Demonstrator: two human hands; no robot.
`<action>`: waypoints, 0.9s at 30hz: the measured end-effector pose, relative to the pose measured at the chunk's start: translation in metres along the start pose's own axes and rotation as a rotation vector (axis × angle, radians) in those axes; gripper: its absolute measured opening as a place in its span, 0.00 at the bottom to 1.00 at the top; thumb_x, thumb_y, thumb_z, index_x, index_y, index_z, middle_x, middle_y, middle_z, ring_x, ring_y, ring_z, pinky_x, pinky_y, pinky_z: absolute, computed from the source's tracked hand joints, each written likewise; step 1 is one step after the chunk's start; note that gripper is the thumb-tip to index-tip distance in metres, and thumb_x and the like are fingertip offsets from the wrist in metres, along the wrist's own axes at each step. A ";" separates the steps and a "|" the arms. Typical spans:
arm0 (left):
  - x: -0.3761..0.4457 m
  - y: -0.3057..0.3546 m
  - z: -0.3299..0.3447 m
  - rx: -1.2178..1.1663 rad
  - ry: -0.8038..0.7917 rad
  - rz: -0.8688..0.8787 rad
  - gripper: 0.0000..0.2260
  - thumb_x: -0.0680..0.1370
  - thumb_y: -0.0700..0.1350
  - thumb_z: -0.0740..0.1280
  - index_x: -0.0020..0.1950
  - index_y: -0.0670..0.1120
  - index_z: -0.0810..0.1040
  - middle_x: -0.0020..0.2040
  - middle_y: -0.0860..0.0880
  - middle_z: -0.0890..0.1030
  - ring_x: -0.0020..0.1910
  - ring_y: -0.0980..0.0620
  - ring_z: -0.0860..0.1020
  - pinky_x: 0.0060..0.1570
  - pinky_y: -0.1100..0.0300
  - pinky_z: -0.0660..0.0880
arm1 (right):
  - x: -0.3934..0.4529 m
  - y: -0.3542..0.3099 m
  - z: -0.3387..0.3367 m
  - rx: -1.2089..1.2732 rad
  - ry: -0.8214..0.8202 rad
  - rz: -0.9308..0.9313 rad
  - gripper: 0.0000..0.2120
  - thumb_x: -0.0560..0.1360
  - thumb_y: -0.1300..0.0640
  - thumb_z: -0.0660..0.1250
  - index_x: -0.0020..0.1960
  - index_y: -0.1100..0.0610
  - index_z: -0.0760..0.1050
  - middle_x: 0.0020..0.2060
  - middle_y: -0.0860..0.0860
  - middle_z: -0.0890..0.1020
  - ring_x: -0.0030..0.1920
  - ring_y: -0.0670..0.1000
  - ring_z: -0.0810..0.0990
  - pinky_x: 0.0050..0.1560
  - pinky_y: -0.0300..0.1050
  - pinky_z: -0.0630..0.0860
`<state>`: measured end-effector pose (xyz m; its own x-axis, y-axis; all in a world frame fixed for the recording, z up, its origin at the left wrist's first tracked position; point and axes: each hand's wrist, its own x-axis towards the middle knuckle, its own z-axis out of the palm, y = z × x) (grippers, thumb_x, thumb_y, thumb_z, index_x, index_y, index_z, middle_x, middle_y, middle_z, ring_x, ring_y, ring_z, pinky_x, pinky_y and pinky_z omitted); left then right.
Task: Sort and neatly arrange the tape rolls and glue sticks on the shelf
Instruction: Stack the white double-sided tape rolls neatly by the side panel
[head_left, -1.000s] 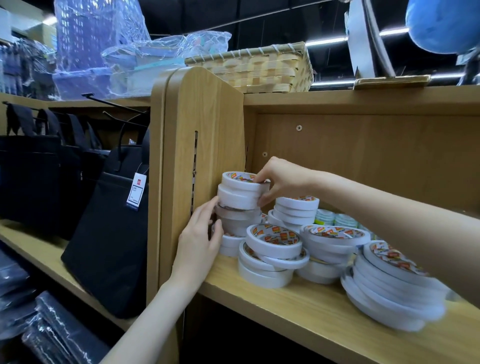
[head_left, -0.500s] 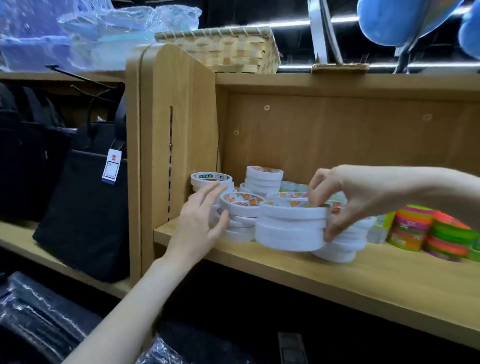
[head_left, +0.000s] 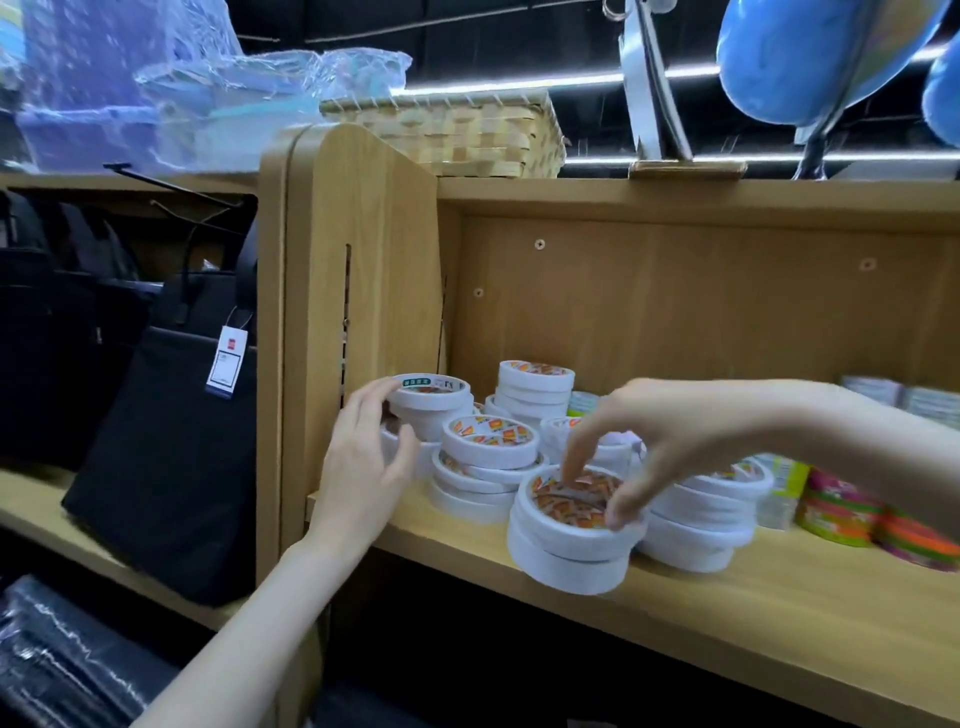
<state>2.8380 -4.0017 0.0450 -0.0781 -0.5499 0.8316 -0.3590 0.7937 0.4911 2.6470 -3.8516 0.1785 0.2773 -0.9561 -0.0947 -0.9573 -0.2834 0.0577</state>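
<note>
White tape rolls are heaped in short stacks at the left end of a wooden shelf (head_left: 727, 613), close to its upright side panel (head_left: 374, 312). The front stack (head_left: 569, 545), two rolls high, stands at the near edge of the shelf and leans slightly. Its top roll is grasped by the right hand (head_left: 670, 441): one finger is dipped into the printed core and the thumb is pressed on the rim at the right.

A roll with a green label (head_left: 431, 397) tops the leftmost pile, just beside the side panel. It is touched on its left side by the left hand (head_left: 369, 467), whose fingers are spread and only loosely bent; nothing is clasped by that hand. Between the two hands a middle stack (head_left: 488, 467) of orange-labelled rolls is seen, and a taller back stack (head_left: 535, 389) stands farther in, near the rear wall. More white rolls lie behind the right hand.

To the right, coloured tape rolls (head_left: 841, 509) in green, pink and orange are set on the shelf, well apart from the left hand. A woven basket (head_left: 457, 130) rests on the board above, and a black bag (head_left: 171, 457) with a price tag is seen on the neighbouring shelf to the left.
</note>
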 end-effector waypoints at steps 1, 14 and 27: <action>0.002 -0.002 -0.001 0.000 0.003 -0.006 0.18 0.77 0.36 0.62 0.67 0.43 0.69 0.64 0.50 0.72 0.62 0.59 0.67 0.58 0.81 0.57 | 0.008 0.000 -0.009 0.026 0.067 -0.029 0.13 0.67 0.46 0.74 0.51 0.46 0.80 0.46 0.39 0.81 0.46 0.33 0.76 0.46 0.28 0.68; 0.008 -0.030 -0.006 0.107 -0.124 0.015 0.22 0.78 0.39 0.62 0.72 0.45 0.65 0.66 0.55 0.68 0.64 0.65 0.62 0.56 0.87 0.50 | 0.185 0.021 -0.006 -0.083 0.128 -0.085 0.15 0.72 0.58 0.70 0.31 0.50 0.69 0.29 0.49 0.72 0.33 0.49 0.71 0.36 0.42 0.70; 0.039 -0.038 0.016 0.129 -0.325 0.089 0.23 0.80 0.44 0.58 0.75 0.50 0.57 0.66 0.62 0.60 0.69 0.66 0.56 0.63 0.79 0.48 | 0.164 0.075 -0.025 0.469 0.372 -0.033 0.11 0.71 0.56 0.73 0.47 0.64 0.81 0.46 0.63 0.82 0.41 0.47 0.74 0.46 0.46 0.70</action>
<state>2.8334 -4.0572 0.0547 -0.3984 -0.5501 0.7339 -0.4499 0.8145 0.3664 2.6231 -4.0315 0.1925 0.2367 -0.9333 0.2700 -0.8584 -0.3311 -0.3919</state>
